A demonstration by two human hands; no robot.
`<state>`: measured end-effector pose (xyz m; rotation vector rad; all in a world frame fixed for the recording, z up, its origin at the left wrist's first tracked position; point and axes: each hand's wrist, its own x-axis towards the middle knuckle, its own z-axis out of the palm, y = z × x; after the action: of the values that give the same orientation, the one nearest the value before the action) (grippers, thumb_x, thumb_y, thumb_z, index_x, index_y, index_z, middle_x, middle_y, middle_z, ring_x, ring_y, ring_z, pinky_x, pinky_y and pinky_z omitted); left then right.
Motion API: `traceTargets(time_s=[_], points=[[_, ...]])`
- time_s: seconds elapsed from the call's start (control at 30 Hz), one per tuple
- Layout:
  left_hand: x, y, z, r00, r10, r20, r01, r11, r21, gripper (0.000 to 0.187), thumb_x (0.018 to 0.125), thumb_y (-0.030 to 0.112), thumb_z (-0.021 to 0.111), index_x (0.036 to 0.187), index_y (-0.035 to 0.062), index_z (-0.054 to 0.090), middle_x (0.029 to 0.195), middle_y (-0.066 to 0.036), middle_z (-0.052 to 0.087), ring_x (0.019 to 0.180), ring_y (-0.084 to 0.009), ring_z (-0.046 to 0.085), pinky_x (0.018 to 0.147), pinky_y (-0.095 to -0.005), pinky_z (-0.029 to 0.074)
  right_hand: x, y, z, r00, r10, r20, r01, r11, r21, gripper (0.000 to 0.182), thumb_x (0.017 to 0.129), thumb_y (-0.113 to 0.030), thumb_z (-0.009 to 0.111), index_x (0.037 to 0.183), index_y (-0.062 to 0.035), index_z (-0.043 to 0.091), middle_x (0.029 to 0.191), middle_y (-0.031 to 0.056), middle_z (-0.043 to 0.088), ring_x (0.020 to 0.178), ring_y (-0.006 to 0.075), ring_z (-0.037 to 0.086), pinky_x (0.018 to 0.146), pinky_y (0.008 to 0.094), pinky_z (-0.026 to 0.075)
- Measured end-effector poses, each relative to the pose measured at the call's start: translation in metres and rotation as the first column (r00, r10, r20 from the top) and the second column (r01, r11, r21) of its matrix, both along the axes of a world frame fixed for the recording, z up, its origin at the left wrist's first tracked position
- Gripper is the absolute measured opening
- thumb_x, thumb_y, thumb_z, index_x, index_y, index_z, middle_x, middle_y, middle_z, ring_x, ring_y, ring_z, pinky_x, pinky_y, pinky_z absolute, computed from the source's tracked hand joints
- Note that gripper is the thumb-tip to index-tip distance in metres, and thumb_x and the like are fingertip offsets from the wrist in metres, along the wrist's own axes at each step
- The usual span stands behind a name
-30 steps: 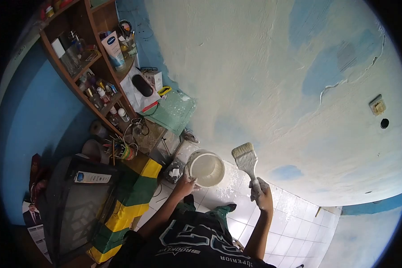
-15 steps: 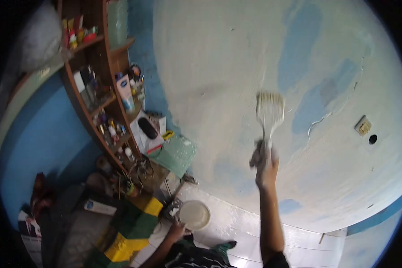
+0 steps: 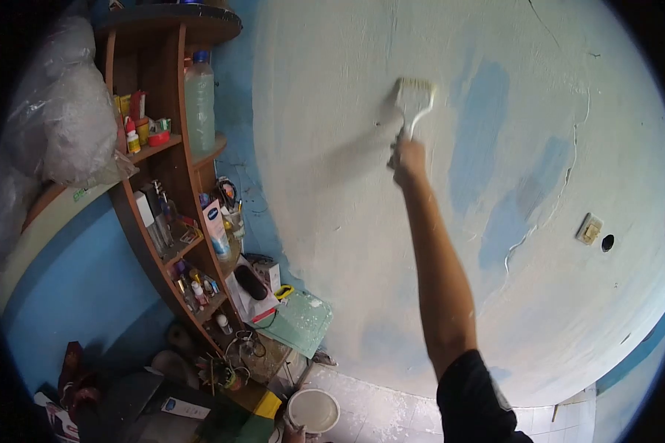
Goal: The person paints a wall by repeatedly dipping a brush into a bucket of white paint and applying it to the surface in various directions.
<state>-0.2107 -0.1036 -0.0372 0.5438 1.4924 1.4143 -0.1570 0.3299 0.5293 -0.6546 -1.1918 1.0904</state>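
Observation:
My right hand (image 3: 408,161) is wrapped around the handle of a wide paintbrush (image 3: 414,105), its white-coated bristles pointing up against the wall (image 3: 347,244). Whitish paint covers much of that wall, with light blue patches showing to the right of the brush. Low in the view, my left hand (image 3: 294,433) grips the rim of a round white bucket (image 3: 337,413) that has pale paint inside. Only a part of this hand shows at the bottom edge.
A wooden shelf unit (image 3: 183,170) full of bottles and small items stands on the left. Beside it are a green plastic board (image 3: 303,322) and a hanging plastic bag (image 3: 77,122). A wall switch (image 3: 589,229) and a dark hole (image 3: 608,242) are on the right. White tiles (image 3: 377,402) cover the floor.
My right hand has reached up and forward with the paintbrush, bringing it to the wall higher up. The view has tilted upward, so the bucket and my left hand sit lower.

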Motion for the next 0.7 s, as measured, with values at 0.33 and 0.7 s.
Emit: traceTargets(time_s=[0.33, 0.7], points=[[-0.027, -0.007, -0.041, 0.999, -0.035, -0.014, 0.034, 0.999, -0.030, 0.065, 0.082, 0.024, 0.050, 0.132, 0.0088, 0.012, 0.109, -0.018, 0.046, 0.080, -0.0262, 0.057, 0.054, -0.0309, 0.048, 0.009, -0.050, -0.266, 0.996, 0.066, 0.063, -0.038, 0.931, -0.364, 0.022, 0.087, -0.031, 0.045, 0.081, -0.0097, 0.048, 0.055, -0.0009, 0.041, 0.038, 0.0100, 0.037, 0.033, 0.0257, 0.033], [-0.021, 0.044, 0.065, 0.962, -0.170, 0.214, 0.184, 0.982, -0.049, 0.059, 0.085, 0.034, 0.050, 0.130, 0.0092, 0.020, 0.102, -0.016, 0.053, 0.076, -0.0208, 0.057, 0.053, -0.0272, 0.047, 0.026, -0.066, 0.012, 0.858, 0.449, -0.251, -0.462, 0.887, 0.006, 0.014, 0.082, -0.007, 0.040, 0.070, -0.0097, 0.046, 0.056, -0.0004, 0.042, 0.044, 0.0117, 0.041, 0.039, 0.0240, 0.037]])
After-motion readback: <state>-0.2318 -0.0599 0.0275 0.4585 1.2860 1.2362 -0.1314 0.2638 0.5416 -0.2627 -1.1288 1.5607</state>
